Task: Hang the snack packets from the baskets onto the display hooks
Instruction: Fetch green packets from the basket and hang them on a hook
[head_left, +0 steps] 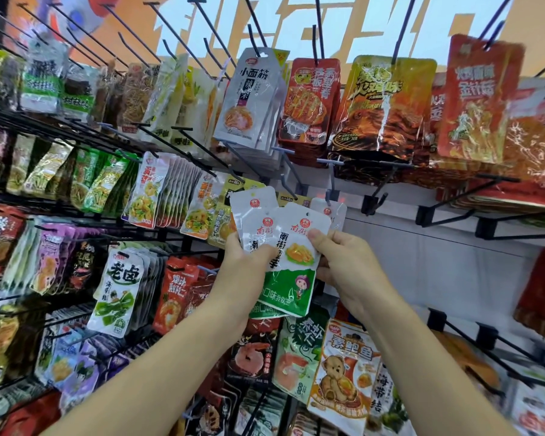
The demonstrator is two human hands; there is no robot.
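Observation:
Both of my hands are raised in front of a wall of display hooks. My left hand grips a fanned bunch of white-and-green snack packets from the left side. My right hand pinches the front packet of the bunch at its right edge. One more packet of the same kind hangs behind them on a black hook. No basket is in view.
Rows of hooks full of snack packets cover the wall to the left, above and below. Red and yellow packets hang overhead. Bare black hooks stick out on the right over a white panel. A bear-printed packet hangs under my hands.

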